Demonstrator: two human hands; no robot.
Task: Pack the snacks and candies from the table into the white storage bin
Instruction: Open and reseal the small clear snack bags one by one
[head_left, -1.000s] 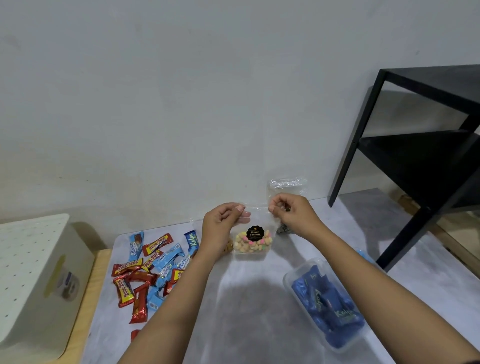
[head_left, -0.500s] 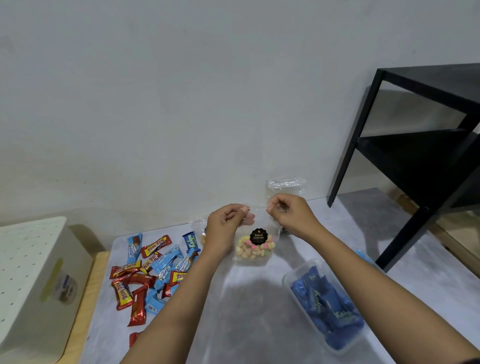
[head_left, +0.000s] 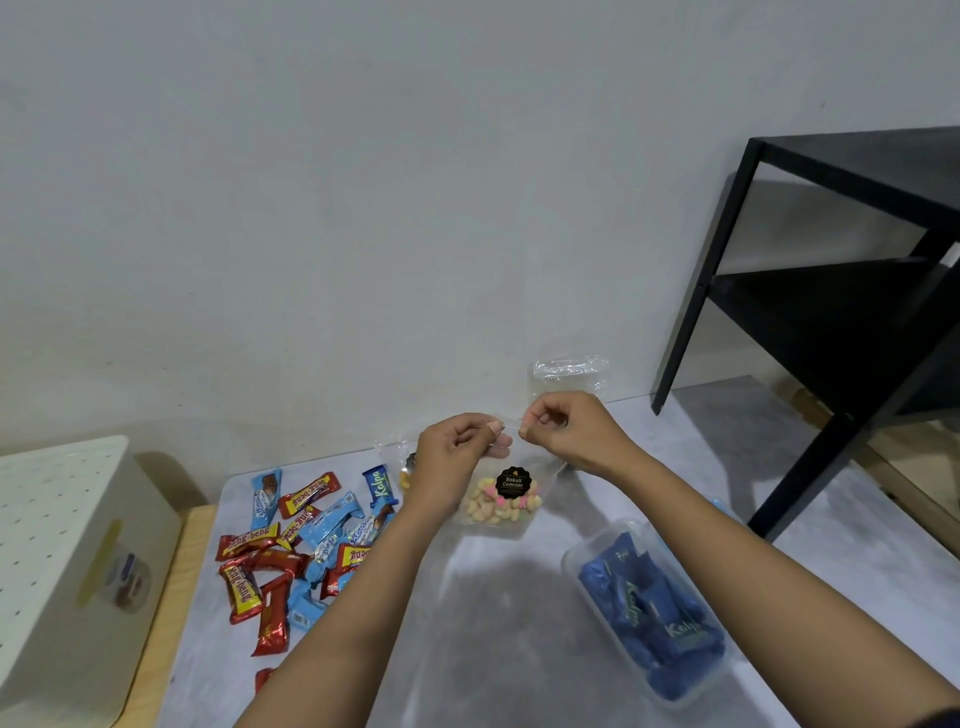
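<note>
My left hand (head_left: 451, 457) and my right hand (head_left: 569, 428) both pinch the top edge of a clear pouch of pastel biscuits (head_left: 501, 501) with a black round label, held just above the grey table (head_left: 493, 623). A heap of red and light blue wrapped snack bars (head_left: 296, 551) lies on the table to the left. A clear tub of dark blue snack packs (head_left: 649, 608) sits at the right. The white storage bin (head_left: 67, 571), perforated and lidded, stands at the far left beside the table.
A second clear pouch (head_left: 569, 376) leans against the wall behind my hands. Another clear pouch (head_left: 402, 470) shows partly behind my left hand. A black metal shelf (head_left: 831, 312) stands on the table's right rear corner. A wooden surface (head_left: 176, 582) lies under the bin.
My hands have drawn a little closer together at the top of the biscuit pouch, and the pouch has shifted slightly right. Everything else stays put.
</note>
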